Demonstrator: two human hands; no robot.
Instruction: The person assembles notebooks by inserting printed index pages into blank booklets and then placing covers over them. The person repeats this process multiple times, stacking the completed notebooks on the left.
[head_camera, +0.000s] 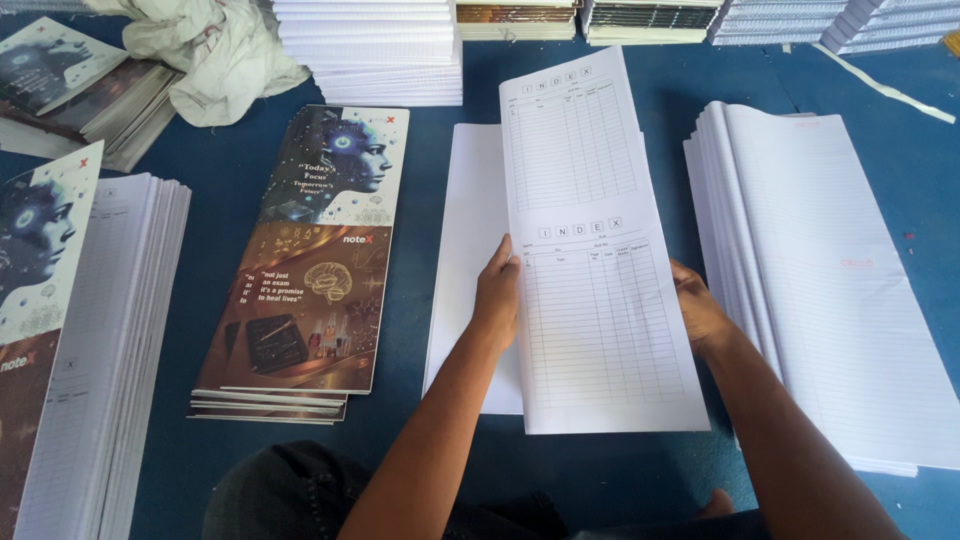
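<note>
I hold a long white sheet printed with two ruled tables (590, 250) by its two long edges. My left hand (496, 290) grips its left edge, thumb on top. My right hand (697, 308) grips the right edge and is partly hidden behind the paper. The sheet lies over a stack of plain white sheets (470, 250) on the blue surface (430, 180).
A fanned stack of lined pages (830, 280) lies to the right. A pile of printed covers with a blue face and gold brain design (315, 260) lies to the left. An assembled stack (90, 340) sits far left. Paper stacks (375, 50) and a crumpled cloth (215, 50) lie behind.
</note>
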